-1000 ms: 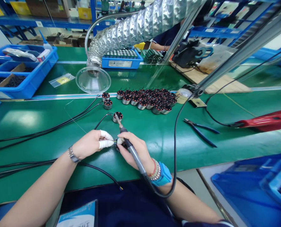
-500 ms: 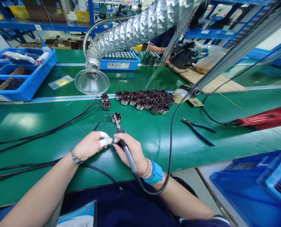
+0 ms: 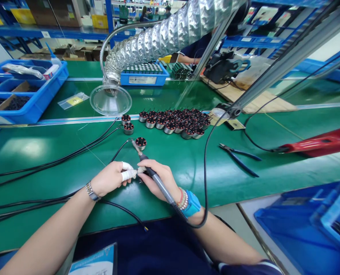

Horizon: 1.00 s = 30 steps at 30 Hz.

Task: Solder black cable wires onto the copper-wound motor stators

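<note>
My left hand (image 3: 109,178), with white finger cots on two fingers, pinches a small pale part (image 3: 140,170) whose details are too small to tell. Beneath my fingers, a dark object (image 3: 141,179) is mostly hidden. My right hand (image 3: 161,179) is shut around a soldering iron (image 3: 158,182), its fingertips next to the pinched part. The iron's metal tip (image 3: 134,145) reaches up and left, close beside a wound motor stator (image 3: 140,143). A dense group of similar stators (image 3: 172,123) stands farther back.
Black cables (image 3: 49,164) run along the green bench mat. Blue-handled pliers (image 3: 238,159) and a red tool (image 3: 315,143) lie right. A fume hood (image 3: 110,100) with a foil duct (image 3: 158,42) stands behind. Blue bins (image 3: 23,95) sit left; a blue tray (image 3: 301,229) sits lower right.
The soldering iron's tip has swung left and now lies beside the nearest stator rather than over it. Both hands have drawn slightly closer together around the small part.
</note>
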Available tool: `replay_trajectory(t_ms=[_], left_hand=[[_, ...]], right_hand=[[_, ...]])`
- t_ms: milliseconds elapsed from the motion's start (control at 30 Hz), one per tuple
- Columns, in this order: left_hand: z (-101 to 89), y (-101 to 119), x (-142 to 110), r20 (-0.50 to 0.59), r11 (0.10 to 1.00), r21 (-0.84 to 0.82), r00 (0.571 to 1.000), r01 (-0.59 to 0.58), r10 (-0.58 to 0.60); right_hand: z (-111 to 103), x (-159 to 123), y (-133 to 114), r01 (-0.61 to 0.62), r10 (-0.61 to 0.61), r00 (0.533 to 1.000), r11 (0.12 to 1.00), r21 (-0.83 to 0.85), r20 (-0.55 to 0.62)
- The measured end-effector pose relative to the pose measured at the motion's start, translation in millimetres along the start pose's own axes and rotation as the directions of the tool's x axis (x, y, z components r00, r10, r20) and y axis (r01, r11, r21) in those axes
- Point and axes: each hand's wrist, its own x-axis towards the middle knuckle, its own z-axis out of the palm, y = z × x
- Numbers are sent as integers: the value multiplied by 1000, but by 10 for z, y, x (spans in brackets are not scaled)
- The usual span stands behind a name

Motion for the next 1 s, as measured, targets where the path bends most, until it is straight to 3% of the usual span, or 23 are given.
replay_trajectory(t_ms=[167,267,367,467,567,633,700,767,900,1000], left_hand=[[26,-13,10,-37,999,-25,999,-35,34],[32,-14,21,-60,999,-47,998,-23,20],[30,-11,31,-79,998,-67,997,-10,5],[27,-14,36,-85,997,-73,996,-23,17],[28,-22,31,-88,996,-79,996,-32,25],[28,-27,25,-87,995,-95,996,-26,18],[25,-28,20,-89,993,-118,996,-15,4],[21,-27,20,-95,991,-132,995,-3,-10],[17,-37,35,-93,996,-89,996,0,-8],[12,-57,49,-81,999,-31,997,-15,12]], right_hand=[[124,-39,16,-164,209,961,958,236,-181],[113,-79,11,-209,266,944,940,271,-196],[3,-147,-17,-136,155,969,985,111,-194],[-90,-213,-60,29,-34,995,998,-59,-91],[-83,-220,-83,153,-152,988,977,-149,16],[-41,-179,-76,172,-172,985,964,-201,18],[7,-115,-55,111,-121,992,974,-198,-40],[52,-48,-31,-31,20,994,994,-106,-109],[117,21,-2,-307,321,939,944,117,-123],[103,0,-4,-352,367,925,925,144,-100]])
